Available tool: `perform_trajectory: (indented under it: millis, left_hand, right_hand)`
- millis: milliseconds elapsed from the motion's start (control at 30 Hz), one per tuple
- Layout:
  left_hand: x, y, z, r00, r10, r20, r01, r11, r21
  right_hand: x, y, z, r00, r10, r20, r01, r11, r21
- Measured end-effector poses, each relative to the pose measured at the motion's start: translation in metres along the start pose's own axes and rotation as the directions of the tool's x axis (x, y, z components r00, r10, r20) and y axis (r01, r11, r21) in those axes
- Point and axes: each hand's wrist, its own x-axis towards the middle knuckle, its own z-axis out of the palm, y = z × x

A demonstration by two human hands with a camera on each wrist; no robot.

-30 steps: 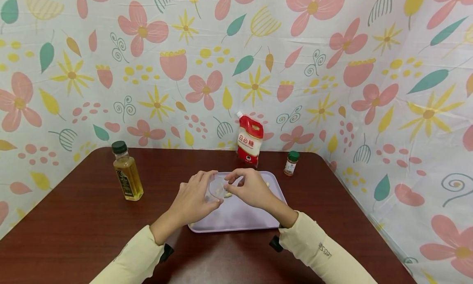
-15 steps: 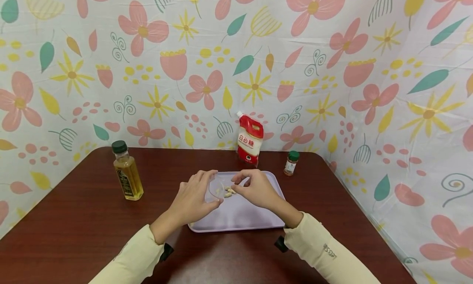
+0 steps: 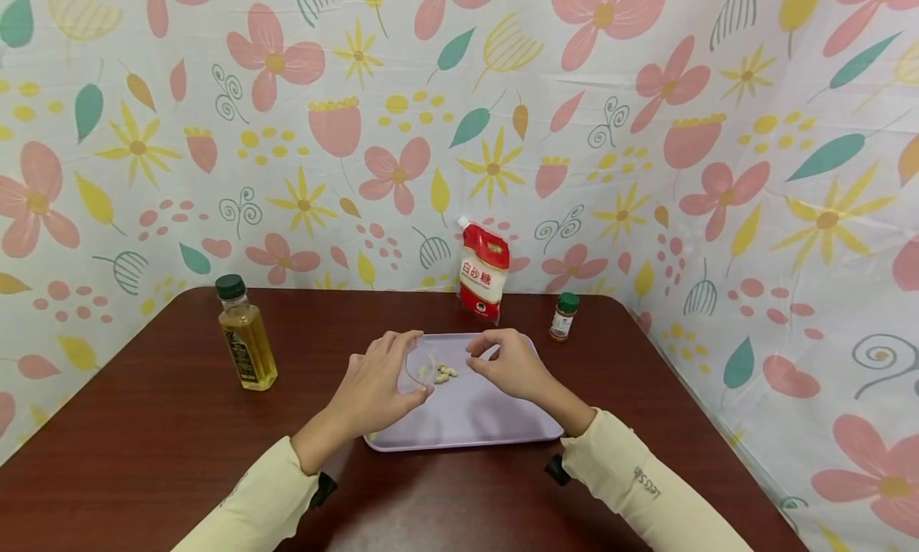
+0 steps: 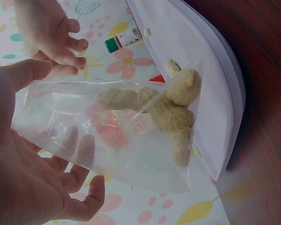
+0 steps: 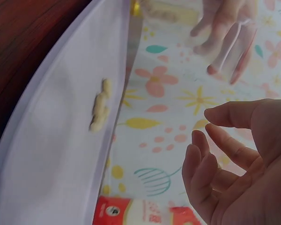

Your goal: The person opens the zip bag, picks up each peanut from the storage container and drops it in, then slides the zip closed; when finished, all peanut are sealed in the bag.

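Note:
My left hand point(image 3: 380, 384) holds a clear plastic bag point(image 4: 61, 112) by its wide mouth, thumb on one side and fingers on the other. Several unshelled peanuts point(image 4: 173, 110) lie at the bag's bottom end in the left wrist view. To the right of the bag is my right hand point(image 3: 513, 364), its fingers bent loosely with nothing between thumb and forefinger. More peanuts point(image 5: 100, 110) lie on the pale purple tray point(image 3: 467, 424) beneath the hands. Near the tray's edge another peanut point(image 4: 173, 68) shows past the bag.
A bottle of yellow oil point(image 3: 247, 337) with a dark green cap stands left on the brown table point(image 3: 143, 424). Behind the tray stands a red and white sugar pouch point(image 3: 483, 273). A small green-capped jar point(image 3: 564, 317) is at the back right. Flowered cloth point(image 3: 402, 97) hangs behind.
My right hand has drawn back to the right, away from the bag's mouth, uncovering the peanuts on the tray. My left hand and the bag have stayed in place.

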Motion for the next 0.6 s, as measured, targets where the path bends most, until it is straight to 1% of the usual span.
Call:
perform_trajectory:
  millis: [67, 233, 367, 467, 600]
  left_hand:
    - [0.0, 0.0, 0.0, 1.0, 0.0, 0.001, 0.0, 1.0, -0.003]
    - [-0.001, 0.0, 0.001, 1.0, -0.003, -0.002, 0.003, 1.0, 0.0]
    - [-0.002, 0.0, 0.0, 1.0, -0.009, -0.001, 0.009, 1.0, 0.015]
    - [-0.003, 0.0, -0.001, 1.0, -0.008, 0.0, 0.008, 1.0, 0.017]
    - [-0.003, 0.0, -0.001, 1.0, -0.007, 0.001, 0.007, 1.0, 0.008]
  right_hand:
    - [0.001, 0.006, -0.001, 1.0, 0.02, 0.001, -0.02, 1.0, 0.004]
    - [0.004, 0.018, -0.003, 0.999, 0.04, 0.012, -0.04, 0.999, -0.01]
    - [0.005, 0.026, -0.004, 0.996, 0.085, 0.019, -0.085, 0.996, -0.021]
    - [0.006, 0.034, -0.004, 0.993, 0.122, 0.012, -0.121, 0.991, -0.048]
    - [0.006, 0.045, -0.004, 0.991, 0.131, 0.011, -0.129, 0.988, -0.088]
